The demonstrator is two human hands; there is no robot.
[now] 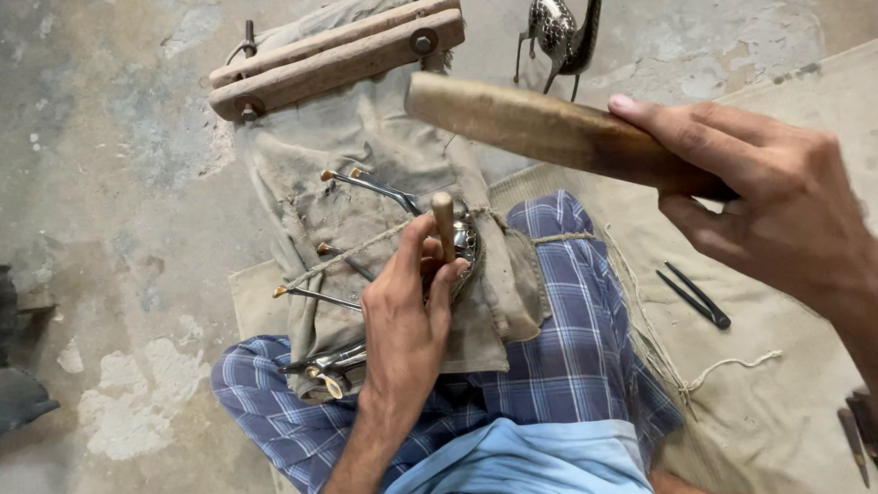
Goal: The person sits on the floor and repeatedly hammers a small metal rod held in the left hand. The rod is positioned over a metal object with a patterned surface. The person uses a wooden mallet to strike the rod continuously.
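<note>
My left hand point(407, 314) grips a small wooden-handled chisel point(444, 222), held upright with its tip on a shiny metal animal figure point(464, 241). The figure lies on its side, tied with cord onto a cloth-wrapped block point(354, 161), its thin legs point(371, 187) sticking out to the left. My right hand point(767, 205) is raised at the right and holds a thick wooden mallet stick point(543, 131) that slants up to the left, above the chisel's top.
A wooden clamp of two bolted bars point(334, 52) lies beyond the block. Another metal animal figure point(568, 30) stands at the back. Black tweezers point(697, 296) and dark tools point(855, 441) rest on the canvas mat point(795, 359). Blue plaid cloth covers my legs point(555, 361).
</note>
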